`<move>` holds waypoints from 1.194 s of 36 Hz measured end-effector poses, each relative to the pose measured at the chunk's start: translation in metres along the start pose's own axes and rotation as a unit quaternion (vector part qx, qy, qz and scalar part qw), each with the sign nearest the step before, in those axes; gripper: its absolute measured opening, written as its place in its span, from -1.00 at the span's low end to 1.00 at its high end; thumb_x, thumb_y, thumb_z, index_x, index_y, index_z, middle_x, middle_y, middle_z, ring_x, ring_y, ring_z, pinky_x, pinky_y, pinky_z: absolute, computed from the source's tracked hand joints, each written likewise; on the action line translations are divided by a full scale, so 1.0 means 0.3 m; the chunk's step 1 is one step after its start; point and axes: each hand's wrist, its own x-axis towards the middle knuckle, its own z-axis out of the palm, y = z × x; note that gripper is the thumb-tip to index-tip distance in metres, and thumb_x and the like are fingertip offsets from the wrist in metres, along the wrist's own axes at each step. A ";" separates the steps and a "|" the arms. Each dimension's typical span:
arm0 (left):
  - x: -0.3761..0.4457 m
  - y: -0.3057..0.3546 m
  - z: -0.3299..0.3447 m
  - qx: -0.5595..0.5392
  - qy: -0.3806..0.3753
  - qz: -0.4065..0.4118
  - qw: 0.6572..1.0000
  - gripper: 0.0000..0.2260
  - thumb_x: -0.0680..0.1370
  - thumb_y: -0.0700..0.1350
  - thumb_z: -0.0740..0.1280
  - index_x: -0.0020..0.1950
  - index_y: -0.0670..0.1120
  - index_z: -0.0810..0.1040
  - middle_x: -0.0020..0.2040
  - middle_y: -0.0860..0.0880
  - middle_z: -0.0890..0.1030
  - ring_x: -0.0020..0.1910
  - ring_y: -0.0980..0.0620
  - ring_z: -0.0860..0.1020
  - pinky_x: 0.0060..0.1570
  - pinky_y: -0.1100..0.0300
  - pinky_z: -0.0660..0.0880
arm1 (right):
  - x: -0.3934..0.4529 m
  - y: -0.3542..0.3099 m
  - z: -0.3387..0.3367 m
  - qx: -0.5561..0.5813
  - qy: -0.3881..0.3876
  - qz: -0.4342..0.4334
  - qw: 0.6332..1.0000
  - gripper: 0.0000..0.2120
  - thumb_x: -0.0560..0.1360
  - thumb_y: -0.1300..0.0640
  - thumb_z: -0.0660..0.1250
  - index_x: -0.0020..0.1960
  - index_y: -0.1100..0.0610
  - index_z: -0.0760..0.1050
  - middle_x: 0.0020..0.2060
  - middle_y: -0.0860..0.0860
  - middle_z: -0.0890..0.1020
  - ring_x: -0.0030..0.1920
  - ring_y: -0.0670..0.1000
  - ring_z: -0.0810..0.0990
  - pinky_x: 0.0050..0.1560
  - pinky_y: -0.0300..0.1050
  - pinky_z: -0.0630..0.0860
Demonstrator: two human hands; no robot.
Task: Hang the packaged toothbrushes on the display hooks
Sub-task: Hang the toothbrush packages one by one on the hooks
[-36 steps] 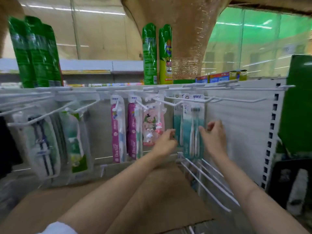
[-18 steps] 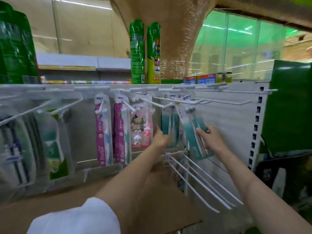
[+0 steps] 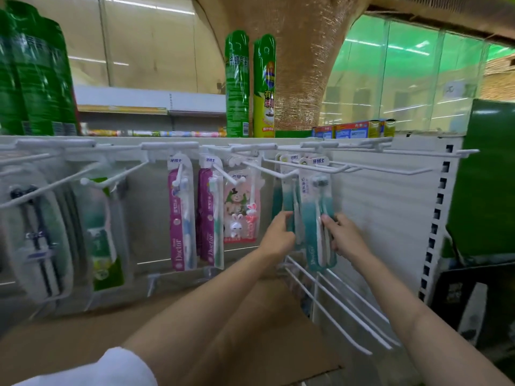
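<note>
Our right hand (image 3: pixel 347 238) grips the teal blister-packed toothbrush pack (image 3: pixel 317 218), hung at the white wire hook's (image 3: pixel 338 169) tip | left hand (image 3: pixel 278 235) holds the teal packs behind | several rows hang; sliding back remains, we judge.

Lighting: bright, even, from ceiling strip lights (image 3: pixel 133 4) far overhead; green cast on glass panels (image 3: pixel 412 73) at right. Shadows soft. Glare on hanging plastic packs (image 3: pixel 41 232) at left, which look smeared, possibly motion blur. Wide-angle bowing at edges.
</note>
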 end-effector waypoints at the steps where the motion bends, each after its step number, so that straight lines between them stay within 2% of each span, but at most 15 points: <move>1: -0.007 -0.002 -0.009 0.007 0.006 -0.007 1.000 -0.58 0.49 -0.35 0.28 0.34 -0.19 0.33 0.29 -0.10 0.45 0.28 -0.03 0.43 0.27 0.09 0.41 | 0.000 0.002 0.013 -0.007 0.000 0.000 1.000 -0.81 0.58 -0.04 0.18 -0.18 -0.01 0.39 -0.39 -0.07 0.43 -0.39 -0.07 0.40 -0.38 -0.21 0.28; 5: -0.020 0.003 -0.046 0.011 0.026 -0.021 0.999 -0.67 0.50 -0.28 0.30 0.25 -0.18 0.38 0.10 -0.07 0.49 0.10 -0.02 0.47 0.17 0.06 0.47 | -0.013 -0.035 0.047 -0.033 -0.004 -0.006 0.999 -0.79 0.60 -0.04 0.14 -0.10 0.07 0.40 -0.31 0.01 0.49 -0.33 0.00 0.46 -0.38 -0.20 0.30; 8: -0.027 0.012 -0.070 0.018 0.036 -0.022 0.999 -0.71 0.51 -0.29 0.28 0.22 -0.16 0.39 0.07 -0.07 0.49 0.09 -0.03 0.48 0.13 0.07 0.49 | -0.001 -0.058 0.065 -0.061 -0.015 0.012 0.998 -0.72 0.60 -0.09 0.11 -0.03 0.12 0.40 -0.24 0.05 0.53 -0.26 0.07 0.51 -0.32 -0.17 0.34; 12: -0.040 0.017 -0.089 0.016 0.035 -0.025 0.999 -0.71 0.53 -0.28 0.25 0.24 -0.17 0.38 -0.02 0.00 0.47 0.07 -0.02 0.48 0.12 0.06 0.50 | 0.038 -0.068 0.089 -0.094 -0.007 0.022 0.995 -0.59 0.59 -0.14 0.10 0.09 0.19 0.47 -0.02 0.16 0.60 -0.06 0.14 0.55 -0.08 -0.07 0.47; 14: -0.044 0.014 -0.093 0.018 0.034 -0.025 0.999 -0.72 0.54 -0.27 0.24 0.25 -0.16 0.37 0.02 -0.02 0.47 0.09 -0.02 0.47 0.15 0.05 0.50 | 0.050 -0.085 0.097 -0.115 -0.013 0.032 0.993 -0.59 0.61 -0.09 0.09 0.15 0.23 0.47 0.02 0.18 0.58 -0.01 0.15 0.54 -0.07 -0.10 0.41; 16: -0.045 0.009 -0.096 0.024 0.035 -0.029 0.999 -0.72 0.54 -0.28 0.22 0.25 -0.14 0.38 0.11 -0.07 0.48 0.13 -0.03 0.48 0.16 0.03 0.50 | 0.069 -0.100 0.103 -0.137 -0.012 0.036 0.990 -0.56 0.61 -0.06 0.08 0.23 0.27 0.46 0.14 0.25 0.57 0.13 0.23 0.54 0.03 -0.06 0.42; 21: -0.033 0.003 -0.086 0.027 0.046 -0.029 0.998 -0.78 0.53 -0.31 0.22 0.14 -0.10 0.41 0.00 -0.01 0.49 0.13 -0.05 0.49 0.19 -0.02 0.49 | 0.115 -0.121 0.119 -0.155 -0.042 0.048 0.986 -0.52 0.62 -0.02 0.05 0.33 0.32 0.39 0.27 0.31 0.48 0.25 0.27 0.48 0.19 -0.02 0.41; 24: -0.030 0.007 -0.077 0.030 0.049 -0.027 0.998 -0.81 0.53 -0.30 0.22 0.10 -0.09 0.43 -0.02 -0.03 0.51 0.08 -0.04 0.51 0.15 0.02 0.51 | 0.131 -0.131 0.127 -0.152 -0.042 0.047 0.986 -0.54 0.63 0.02 0.05 0.32 0.36 0.39 0.26 0.34 0.48 0.24 0.27 0.49 0.18 -0.04 0.42; 30: -0.023 0.011 -0.074 0.036 0.047 -0.031 0.998 -0.81 0.52 -0.29 0.24 0.09 -0.09 0.43 -0.04 0.01 0.51 0.11 -0.03 0.51 0.18 -0.01 0.50 | 0.155 -0.123 0.147 -0.116 -0.057 0.053 0.990 -0.57 0.63 0.01 0.05 0.32 0.30 0.39 0.24 0.29 0.50 0.19 0.23 0.51 0.14 -0.04 0.42; 34: -0.019 0.009 -0.080 0.039 0.047 -0.033 0.998 -0.81 0.52 -0.31 0.24 0.10 -0.12 0.43 -0.05 -0.02 0.50 0.11 -0.06 0.51 0.18 -0.03 0.49 | 0.159 -0.112 0.151 -0.103 -0.064 0.046 0.992 -0.59 0.64 0.03 0.04 0.30 0.29 0.40 0.18 0.27 0.54 0.02 0.15 0.51 -0.05 -0.13 0.37; 38: -0.012 0.004 -0.079 0.044 0.046 -0.030 0.998 -0.80 0.53 -0.31 0.22 0.12 -0.13 0.43 -0.03 -0.03 0.51 0.10 -0.05 0.51 0.16 -0.01 0.51 | 0.156 -0.105 0.139 -0.113 -0.054 0.043 0.991 -0.58 0.64 0.02 0.04 0.30 0.32 0.37 0.22 0.26 0.51 0.17 0.22 0.51 0.00 -0.11 0.36; 43: -0.003 -0.004 -0.062 0.044 0.040 -0.033 0.998 -0.79 0.53 -0.31 0.23 0.14 -0.15 0.43 -0.04 -0.02 0.50 0.04 0.00 0.50 0.04 0.12 0.52 | 0.150 -0.087 0.121 -0.091 -0.049 0.029 0.994 -0.62 0.59 0.01 0.13 0.22 0.27 0.45 0.11 0.25 0.58 0.06 0.23 0.57 0.04 -0.02 0.53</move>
